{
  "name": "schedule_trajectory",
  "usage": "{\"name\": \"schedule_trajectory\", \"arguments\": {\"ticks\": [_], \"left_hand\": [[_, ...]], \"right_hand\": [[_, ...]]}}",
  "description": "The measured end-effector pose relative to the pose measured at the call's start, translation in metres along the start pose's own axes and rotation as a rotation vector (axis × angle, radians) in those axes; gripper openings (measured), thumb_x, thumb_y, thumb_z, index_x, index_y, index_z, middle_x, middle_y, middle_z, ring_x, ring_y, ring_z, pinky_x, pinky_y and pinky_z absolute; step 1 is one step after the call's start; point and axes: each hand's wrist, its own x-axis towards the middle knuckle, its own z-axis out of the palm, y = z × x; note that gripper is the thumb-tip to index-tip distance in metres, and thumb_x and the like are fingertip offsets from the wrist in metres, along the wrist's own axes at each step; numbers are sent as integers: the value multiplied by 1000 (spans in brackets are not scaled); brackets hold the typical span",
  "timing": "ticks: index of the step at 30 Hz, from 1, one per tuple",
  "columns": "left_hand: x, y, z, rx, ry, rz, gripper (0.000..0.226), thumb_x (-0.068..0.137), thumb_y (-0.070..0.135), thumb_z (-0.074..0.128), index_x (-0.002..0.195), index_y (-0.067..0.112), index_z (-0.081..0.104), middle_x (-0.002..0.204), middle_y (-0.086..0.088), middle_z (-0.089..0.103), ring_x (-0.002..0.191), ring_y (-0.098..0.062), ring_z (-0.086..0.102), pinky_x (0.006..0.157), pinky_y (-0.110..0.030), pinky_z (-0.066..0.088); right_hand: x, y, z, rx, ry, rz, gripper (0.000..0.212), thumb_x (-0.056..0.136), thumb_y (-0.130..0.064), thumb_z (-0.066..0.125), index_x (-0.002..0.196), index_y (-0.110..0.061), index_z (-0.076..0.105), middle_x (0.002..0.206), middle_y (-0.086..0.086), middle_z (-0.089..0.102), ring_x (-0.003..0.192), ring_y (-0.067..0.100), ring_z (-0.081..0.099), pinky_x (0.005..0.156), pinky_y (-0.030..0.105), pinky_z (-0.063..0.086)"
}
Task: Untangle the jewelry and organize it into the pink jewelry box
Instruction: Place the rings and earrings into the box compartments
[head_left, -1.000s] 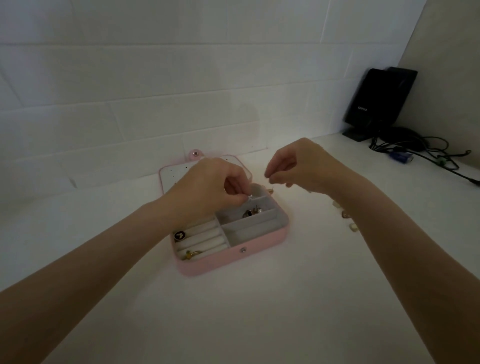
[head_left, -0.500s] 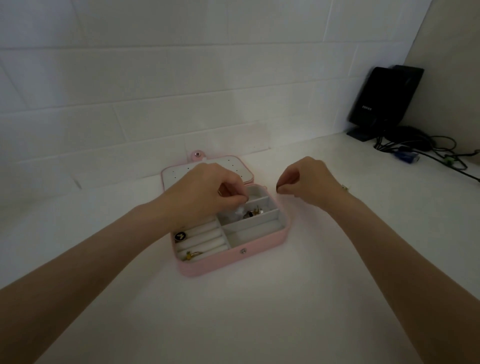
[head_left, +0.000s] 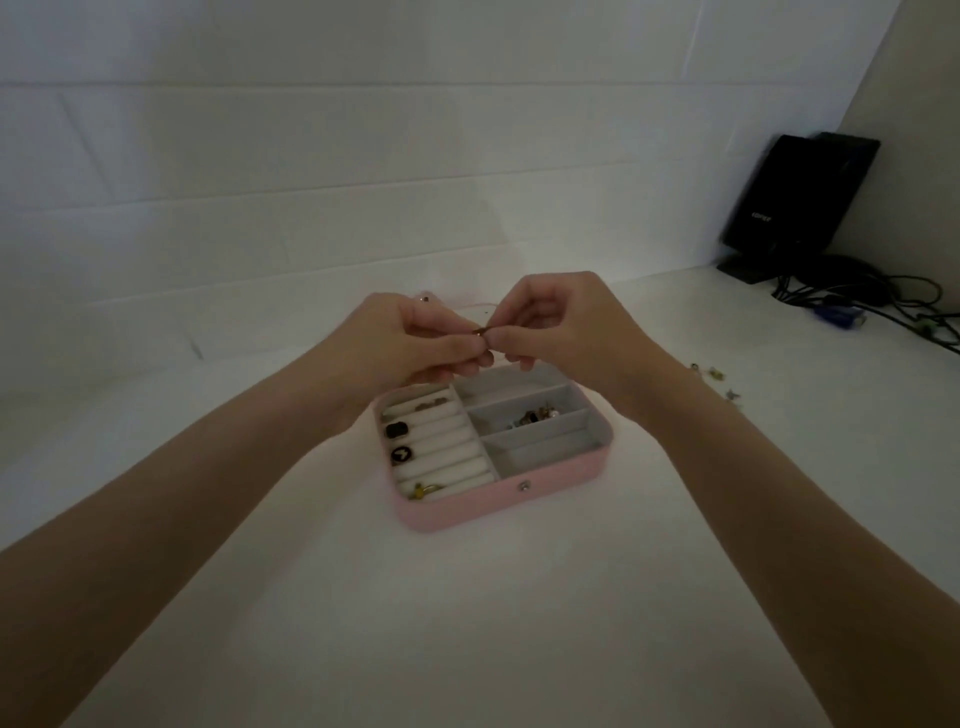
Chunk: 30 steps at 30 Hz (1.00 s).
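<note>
Above the open pink jewelry box (head_left: 467, 506), left hand (head_left: 410, 340) and right hand (head_left: 561, 317) each pinch one small jewelry piece (head_left: 480, 331) in a closed grip.

Home desk: tiled wall (head_left: 311, 182), cables (head_left: 883, 301)

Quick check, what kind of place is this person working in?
Probably a home or office desk corner: a white table against a white wall, with a black device and tangled cables at the far right.

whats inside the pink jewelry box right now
The pink jewelry box holds rings in its roll slots and a cluster of small pieces in the middle compartment. Both hands hide its far edge and most of the lid.
</note>
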Motion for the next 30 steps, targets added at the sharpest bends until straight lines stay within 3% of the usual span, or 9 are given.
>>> {"name": "schedule_trajectory", "arguments": {"ticks": [5,8,10,13,19,26,30], "left_hand": [[-10,-11,-23,-230,-42,-134,27,70,22,63,92,8,71,78,1,73,66,-1,65,62,-12,52],[-12,-18,-28,-253,-35,-129,28,65,19,65,90,6,70,70,1,70,64,-2,64,64,-12,53],[-12,-21,-31,-269,-27,-104,28,63,15,67,89,5,69,72,-1,71,68,-4,65,66,-12,52],[-13,-24,-33,-221,4,-40,33,61,12,70,93,6,69,81,-5,73,75,-8,68,69,-14,52],[-15,-28,-30,-62,14,98,22,70,-1,72,87,13,69,75,2,73,73,-6,68,69,-12,50],[-12,-35,-28,-96,10,121,21,72,-2,70,87,13,68,77,2,73,75,-7,69,70,-13,50],[-13,-34,-37,-56,-11,110,17,84,1,60,98,7,68,91,-9,73,86,-14,69,77,-17,54]], "right_hand": [[5,-1,20,-117,-60,-145,10,74,2,73,72,-4,65,66,-2,66,62,6,61,63,16,49],[7,-2,27,-201,-90,-194,9,73,1,74,73,-4,67,68,-2,67,64,6,62,68,10,47],[7,-3,29,-241,-114,-203,11,73,2,74,75,-8,68,71,-2,67,65,7,62,67,13,50],[6,-6,28,-234,-149,-161,20,73,1,75,79,-17,66,73,-4,66,67,5,61,72,19,54],[4,-7,29,-305,-155,-167,21,71,-2,77,86,-14,70,78,1,68,67,4,61,70,16,54],[2,0,34,-413,-111,-282,16,72,-4,77,86,-7,72,78,1,64,68,8,61,67,20,53],[2,1,33,-454,-107,-260,14,73,-4,75,87,-8,73,77,0,64,63,7,59,69,22,54]]}}
